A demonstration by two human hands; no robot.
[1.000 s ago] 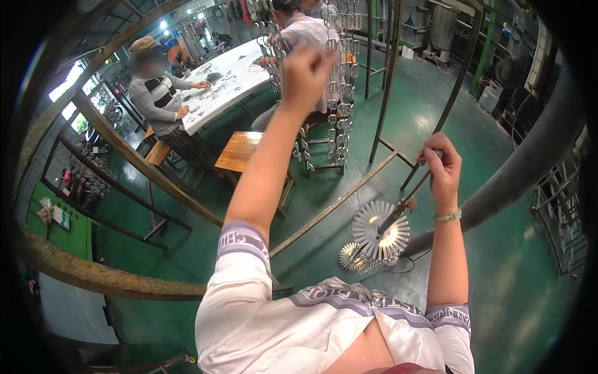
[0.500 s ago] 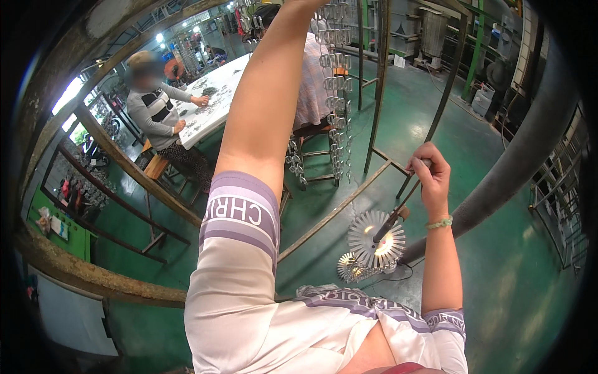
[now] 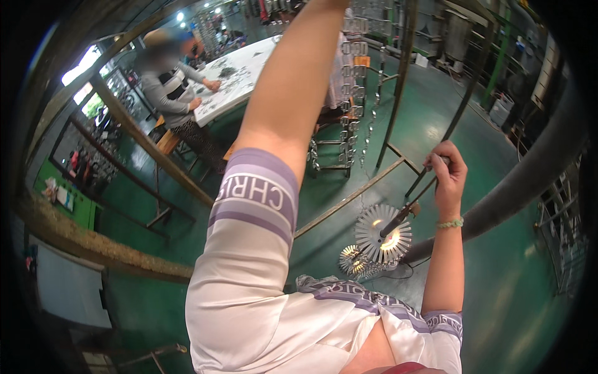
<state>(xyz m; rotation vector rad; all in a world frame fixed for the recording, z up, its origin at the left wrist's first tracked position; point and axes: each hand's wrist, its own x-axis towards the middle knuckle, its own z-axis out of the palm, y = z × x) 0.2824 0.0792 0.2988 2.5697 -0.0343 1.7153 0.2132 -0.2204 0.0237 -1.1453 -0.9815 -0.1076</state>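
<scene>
The right hand (image 3: 446,177) is closed in a loose fist, fingers curled round the top end of a thin dark rod (image 3: 416,201). From that grip the rod runs down and to the left, its long axis slanting toward a round finned metal disc (image 3: 383,232) on the green floor (image 3: 511,299). The rod's lower, thicker end lies over the disc's middle, though whether it touches the disc or hangs just above it is hard to tell from this angle. A beaded bracelet (image 3: 450,222) sits on the wrist below the fist.

The left arm (image 3: 293,87) is raised straight up and away, and the left hand passes out of the top edge of the picture, so how open it is and what it may hold cannot be told. It reaches toward the hanging chains of square metal links (image 3: 354,81) just beside the forearm. So the right hand alone is on the rod, and the disc lies below it and slightly to its left, well apart from the left hand.

Just beside the disc, lower left, lies a smaller shiny cluster of metal parts (image 3: 356,263). A long metal bar (image 3: 349,202) crosses the floor between the 2 arms. Upright frame posts (image 3: 398,87) stand beyond it.

Farther off on the left, another person (image 3: 171,93) sits at a long white table (image 3: 240,75) with small parts spread on it, both hands on the tabletop.
</scene>
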